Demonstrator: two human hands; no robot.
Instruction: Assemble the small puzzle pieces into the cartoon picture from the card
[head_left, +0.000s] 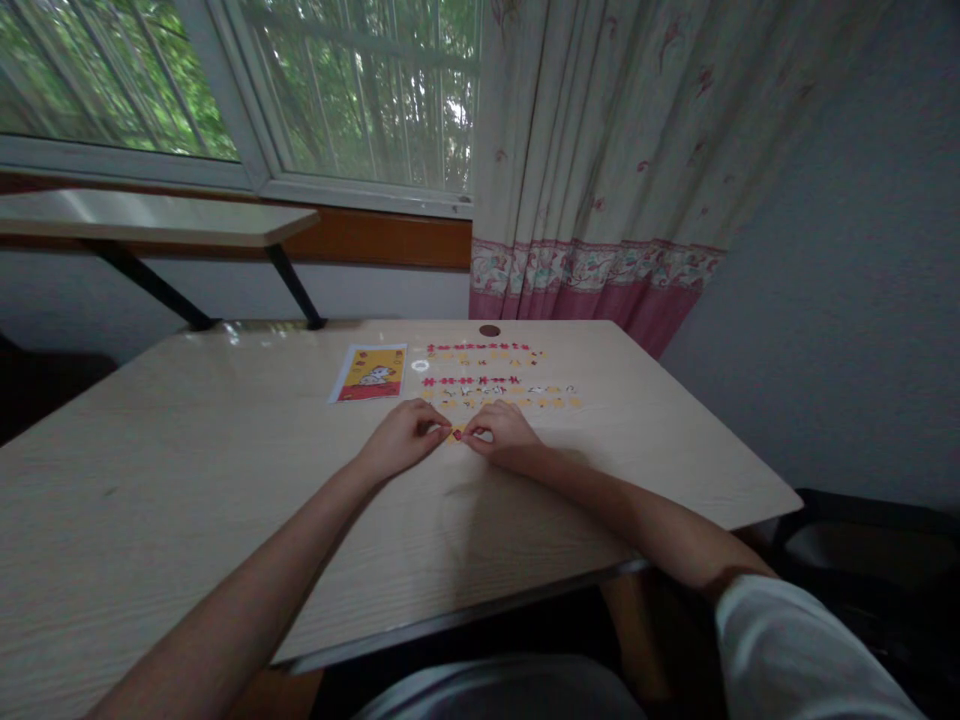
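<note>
My left hand [401, 438] and my right hand [504, 434] meet over the middle of the table, thumbs and index fingers pinched. Between their fingertips is a small yellow jigsaw piece [457, 434] with a dark red patch. It lies on or just above the tabletop; the gap is too small to judge. Just beyond my hands are rows of small jigsaw pieces: red ones [480, 347] at the back, a second red row [457, 381] nearer, and yellow ones [559, 403] closest to me. My fingers partly hide the nearest row.
A picture sheet [371, 374] with a white animal on yellow and red lies left of the pieces. Beside it is a small white ring [420, 366]. A round brown cap [490, 331] sits at the table's [187, 470] back edge. A raised shelf [150, 217] stands back left.
</note>
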